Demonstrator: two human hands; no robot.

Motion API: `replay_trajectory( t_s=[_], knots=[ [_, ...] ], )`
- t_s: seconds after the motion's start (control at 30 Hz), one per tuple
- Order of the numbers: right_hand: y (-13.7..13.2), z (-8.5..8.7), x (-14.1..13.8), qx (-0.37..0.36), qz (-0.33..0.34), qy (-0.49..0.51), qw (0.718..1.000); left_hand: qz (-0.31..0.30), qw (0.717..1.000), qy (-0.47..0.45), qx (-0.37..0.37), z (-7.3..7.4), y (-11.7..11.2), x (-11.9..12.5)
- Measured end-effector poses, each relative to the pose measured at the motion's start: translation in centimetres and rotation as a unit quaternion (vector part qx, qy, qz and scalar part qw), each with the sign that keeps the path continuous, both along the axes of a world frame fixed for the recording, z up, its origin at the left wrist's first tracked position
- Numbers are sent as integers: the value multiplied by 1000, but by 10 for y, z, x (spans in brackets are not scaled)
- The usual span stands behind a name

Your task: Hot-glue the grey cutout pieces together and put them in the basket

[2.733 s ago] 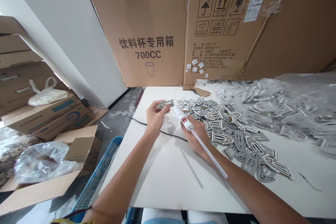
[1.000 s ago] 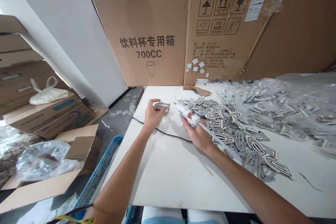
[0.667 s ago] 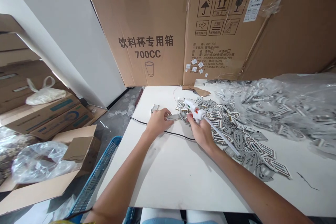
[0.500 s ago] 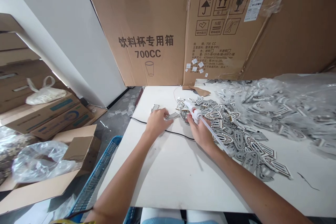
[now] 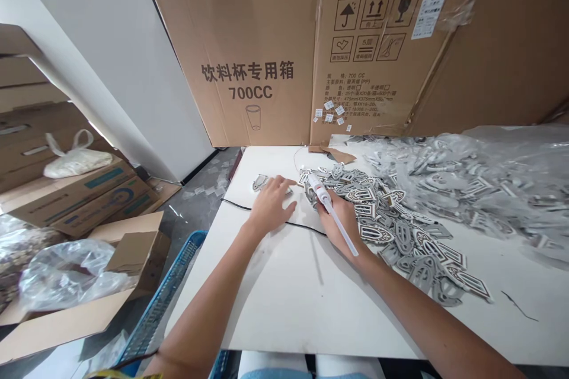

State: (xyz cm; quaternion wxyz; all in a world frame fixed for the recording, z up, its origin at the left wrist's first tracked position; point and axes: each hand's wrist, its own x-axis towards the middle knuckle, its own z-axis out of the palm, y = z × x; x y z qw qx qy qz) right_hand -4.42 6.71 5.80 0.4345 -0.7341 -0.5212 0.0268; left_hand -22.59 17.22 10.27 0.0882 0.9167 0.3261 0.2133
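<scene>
My right hand [image 5: 340,219] is closed around a white hot glue gun [image 5: 320,192]; a long pale glue stick [image 5: 343,228] sticks out of its back end over my wrist. The gun's nozzle points away from me, at the left edge of a heap of flat grey-and-white cut-out pieces [image 5: 367,210]. My left hand [image 5: 270,204] lies low over the table, thumb and fingers apart, with the index finger reaching toward the heap. One grey piece [image 5: 260,182] lies just beyond its knuckles. Part of another shows beneath the fingers, mostly hidden.
Large cardboard boxes [image 5: 258,29] stand along the back of the white table [image 5: 284,296]. Clear plastic bags [image 5: 511,160] of similar pieces lie at right. A black cable [image 5: 306,228] crosses beneath my hands. On the floor at left are a blue basket [image 5: 169,290] and an open carton [image 5: 146,260].
My left hand has spread its fingers and shifted slightly right over the piece it was handling. The glue gun has swung, its back end and glue stick now further left.
</scene>
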Motion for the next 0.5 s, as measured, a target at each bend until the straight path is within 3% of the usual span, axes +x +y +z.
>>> replay_trajectory(
  t_s=[0.07, 0.13, 0.33, 0.5],
  knots=[
    [0, 1, -1, 17, -12, 46, 999, -97, 995, 27, 19, -2, -5, 4],
    [-1, 4, -3, 44, -15, 106, 993, -123, 991, 54, 19, -6, -9, 6],
    [-5, 11, -6, 55, -4, 187, 981, -83, 996, 36, -18, -8, -14, 10],
    [-5, 10, -6, 64, -9, 169, 983, -80, 989, -42, -120, -7, -9, 12]
  ],
)
